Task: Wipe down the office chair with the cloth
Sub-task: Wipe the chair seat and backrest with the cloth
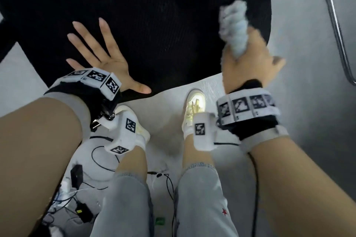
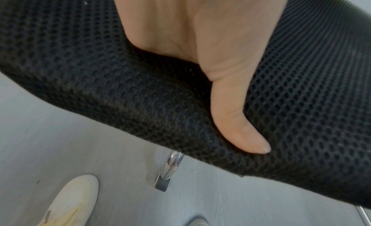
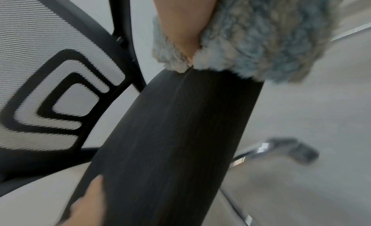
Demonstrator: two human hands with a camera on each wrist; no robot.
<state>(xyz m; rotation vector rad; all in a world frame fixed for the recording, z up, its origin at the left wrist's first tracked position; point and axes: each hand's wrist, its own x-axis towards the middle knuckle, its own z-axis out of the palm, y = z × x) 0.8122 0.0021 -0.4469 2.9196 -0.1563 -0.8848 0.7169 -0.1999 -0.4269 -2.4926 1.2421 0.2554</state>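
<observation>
The office chair's black mesh seat [image 1: 158, 25] fills the upper middle of the head view. My left hand [image 1: 100, 57] lies flat on its front left part, fingers spread straight; the left wrist view shows the thumb [image 2: 236, 118] resting on the mesh seat [image 2: 100, 62] near the front edge. My right hand [image 1: 248, 61] grips a bunched, fluffy pale blue cloth [image 1: 234, 27] at the seat's right edge, blurred by motion. In the right wrist view the cloth [image 3: 261, 39] sits against the seat [image 3: 170, 142], with the mesh backrest [image 3: 50, 70] behind.
Grey floor [image 1: 298, 63] surrounds the chair. A chrome leg [image 1: 339, 38] of the chair base runs at the right; a chrome leg with castor [image 2: 166, 175] shows under the seat. My white shoes [image 1: 194, 106] stand just in front. Cables and black boxes [image 1: 77, 188] lie at lower left.
</observation>
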